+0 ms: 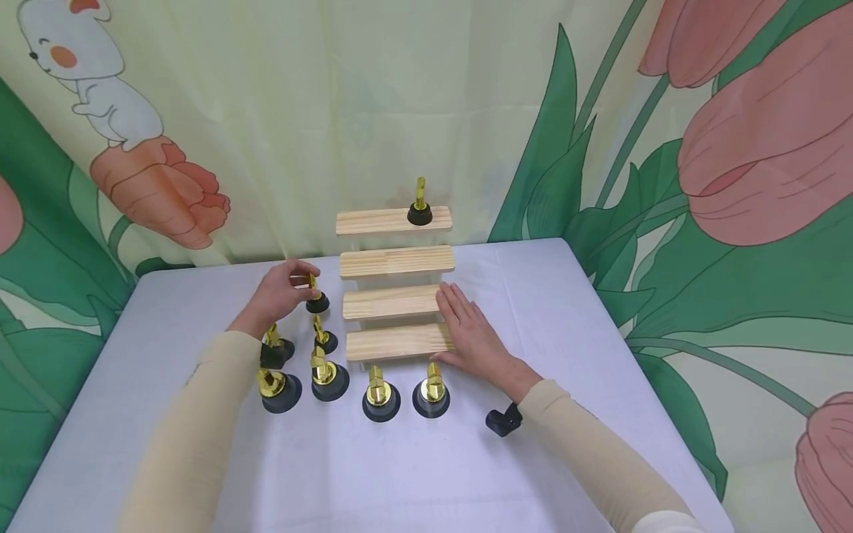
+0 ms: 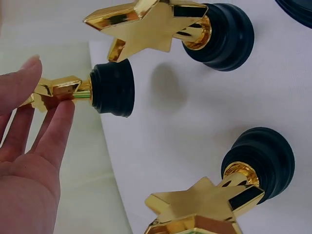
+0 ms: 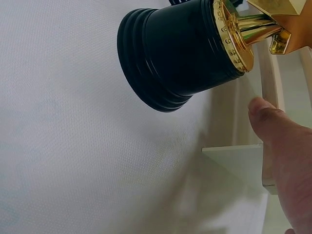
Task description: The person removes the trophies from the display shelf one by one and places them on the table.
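Note:
A gold star trophy with a black base is pinched between the thumb and fingers of my left hand, at the back left of the table. In the left wrist view my fingers hold this trophy by its star; whether its base touches the table I cannot tell. Straight fingers of my right hand rest against the right ends of a tiered wooden shelf. In the right wrist view, my thumb lies by a plank's edge. One small trophy stands on the top tier, toward its right end.
Several other star trophies stand on the white-covered table: a larger trophy and a smaller one under my left wrist, a trophy left of the shelf, and two trophies, one left and one right, before it. A printed curtain hangs behind.

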### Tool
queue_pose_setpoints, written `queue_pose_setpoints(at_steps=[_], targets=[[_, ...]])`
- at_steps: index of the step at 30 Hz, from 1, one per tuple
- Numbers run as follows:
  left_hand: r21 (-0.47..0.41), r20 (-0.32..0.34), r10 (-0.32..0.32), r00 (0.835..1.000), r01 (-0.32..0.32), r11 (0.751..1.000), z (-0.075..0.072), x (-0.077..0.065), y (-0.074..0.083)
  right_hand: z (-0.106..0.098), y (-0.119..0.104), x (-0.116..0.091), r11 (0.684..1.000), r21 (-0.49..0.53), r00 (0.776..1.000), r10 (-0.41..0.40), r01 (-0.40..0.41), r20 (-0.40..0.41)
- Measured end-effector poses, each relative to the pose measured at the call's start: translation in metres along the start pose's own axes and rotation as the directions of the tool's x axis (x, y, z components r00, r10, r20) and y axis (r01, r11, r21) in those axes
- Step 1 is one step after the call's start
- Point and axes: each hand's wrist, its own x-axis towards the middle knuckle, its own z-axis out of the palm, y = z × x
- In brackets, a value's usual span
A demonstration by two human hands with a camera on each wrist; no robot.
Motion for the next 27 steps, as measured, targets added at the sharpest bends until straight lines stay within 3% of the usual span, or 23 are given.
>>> queue_pose_setpoints(at_steps=[10, 27], targets=[[-0.023, 0.011, 0.024, 1.0, -0.023, 0.999, 0.007, 0.001, -0.005, 0.001, 0.0, 0.001, 1.0, 0.007, 1.0, 0.005, -0.005, 0.011], [0.048, 0.046, -0.06, 0.997, 0.058, 0.997, 0.016, 0.007, -0.007, 0.001, 0.0, 0.001, 1.0, 0.02, 1.0, 0.002, -0.002, 0.004]])
